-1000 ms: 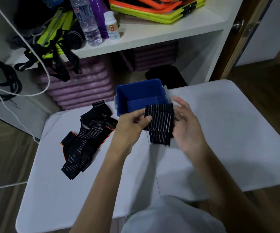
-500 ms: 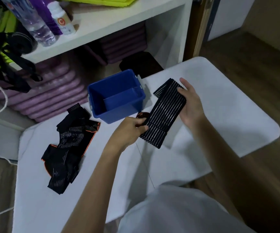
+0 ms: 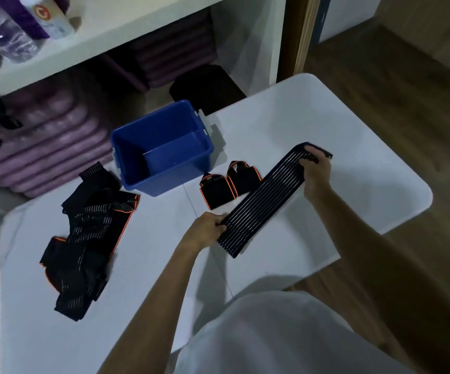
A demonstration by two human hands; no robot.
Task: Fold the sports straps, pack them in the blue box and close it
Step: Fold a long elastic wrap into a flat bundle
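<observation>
Striped black strap (image 3: pixel 267 197) is pulled out flat above the white table (image 3: pixel 339 130), its long axis slanting from the left hand (image 3: pixel 207 229), pinching the near end, to the right hand (image 3: pixel 316 168), gripping the far end, beside the open blue box (image 3: pixel 161 147).

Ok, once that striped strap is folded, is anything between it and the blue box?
Nothing blocks the opening: the blue box stands open and looks empty. The black, orange-edged pieces lie on the table between the striped strap and the box, low enough to lift over.
</observation>
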